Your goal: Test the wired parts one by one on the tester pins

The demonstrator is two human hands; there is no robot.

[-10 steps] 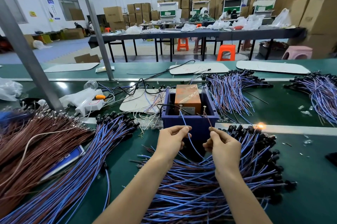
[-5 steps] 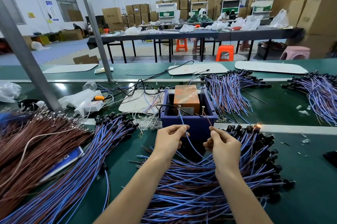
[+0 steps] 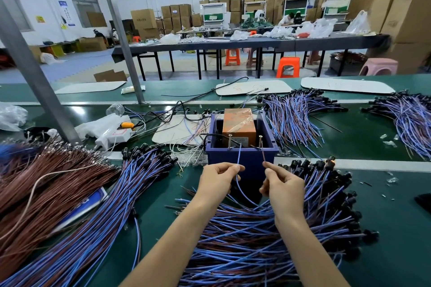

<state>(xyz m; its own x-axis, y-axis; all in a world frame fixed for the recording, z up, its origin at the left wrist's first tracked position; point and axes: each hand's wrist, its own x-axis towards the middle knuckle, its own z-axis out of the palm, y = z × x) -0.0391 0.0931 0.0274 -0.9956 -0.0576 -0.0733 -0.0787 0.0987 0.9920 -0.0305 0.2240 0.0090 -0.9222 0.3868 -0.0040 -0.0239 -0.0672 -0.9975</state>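
1. While the blue lead (image 3: 238, 158) and brown lead (image 3: 263, 154) sit at the pins (image 3: 230, 141), left hand (image 3: 217, 181) and right hand (image 3: 284, 187) each pinch one.
2. A wavering pinch could slide a tip off, faking a failure.
3. Pile (image 3: 256, 240) strands might snag.

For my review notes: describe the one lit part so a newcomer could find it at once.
Start at the dark blue box at the centre, holding an orange block. Right of it lies a pile of blue-and-brown wired parts with black heads. At the pile's far edge, beside the pale strip, one head glows orange; its neighbours are dark.
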